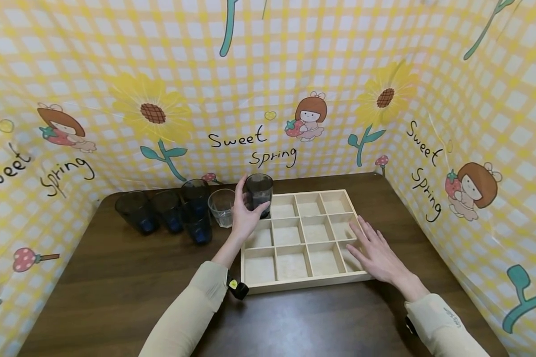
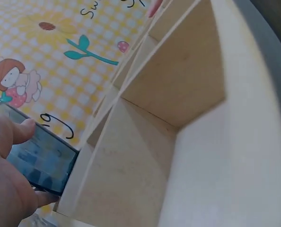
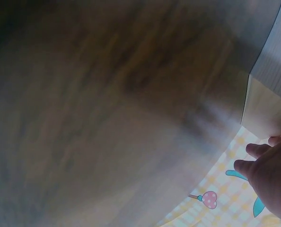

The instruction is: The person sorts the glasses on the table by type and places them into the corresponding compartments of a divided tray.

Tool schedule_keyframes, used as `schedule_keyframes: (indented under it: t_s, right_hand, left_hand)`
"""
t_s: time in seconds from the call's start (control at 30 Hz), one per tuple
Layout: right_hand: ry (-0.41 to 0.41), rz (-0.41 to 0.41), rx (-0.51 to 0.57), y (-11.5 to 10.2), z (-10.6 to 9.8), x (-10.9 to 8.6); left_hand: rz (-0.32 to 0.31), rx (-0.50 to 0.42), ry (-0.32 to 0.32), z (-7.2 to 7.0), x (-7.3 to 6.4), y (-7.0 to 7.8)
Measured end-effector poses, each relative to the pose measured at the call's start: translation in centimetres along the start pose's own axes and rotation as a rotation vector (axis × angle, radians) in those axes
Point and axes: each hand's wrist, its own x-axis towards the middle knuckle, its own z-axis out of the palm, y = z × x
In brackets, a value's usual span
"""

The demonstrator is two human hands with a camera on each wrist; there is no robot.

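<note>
A dark tinted drinking glass [image 1: 259,187] is gripped between the thumb and fingers of my left hand [image 1: 244,214]. It stands about upright at the back-left compartment of a pale wooden divided tray [image 1: 310,283]. In the left wrist view the base of the glass [image 2: 50,158] is beside the tray's wooden walls; whether it touches the compartment floor I cannot tell. My right hand [image 1: 381,255] rests with spread fingers on the tray's right edge, thumb and index finger reaching over the right-hand compartments. In the right wrist view the right hand [image 3: 273,175] shows only partly.
Left of the tray stands a clear glass [image 1: 222,206]. Farther left are several dark blue-tinted glasses [image 1: 196,223], close together. All are on a dark brown wooden table [image 1: 161,277]. A yellow checked cloth [image 1: 250,74] with printed flowers hangs around the table's back and sides.
</note>
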Motion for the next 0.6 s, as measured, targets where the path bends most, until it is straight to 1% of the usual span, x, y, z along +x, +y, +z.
schedule_keyframes:
  t_s: [0.1, 0.3, 0.5, 0.6]
  right_hand:
    - [-0.001, -0.001, 0.0, -0.02, 0.05, 0.0]
    - [-0.014, 0.002, -0.009, -0.06, -0.24, 0.08]
    - [-0.023, 0.01, -0.004, -0.13, -0.17, 0.08]
    - [-0.025, 0.01, -0.013, -0.12, -0.09, 0.11]
  left_hand:
    - [-0.005, 0.02, 0.0, -0.01, -0.07, -0.36]
    - [0.016, 0.11, 0.021, 0.07, -0.01, -0.39]
    - [0.028, 0.195, 0.03, 0.05, -0.39, -0.81]
    - [0.02, 0.207, 0.037, 0.07, -0.51, -0.89]
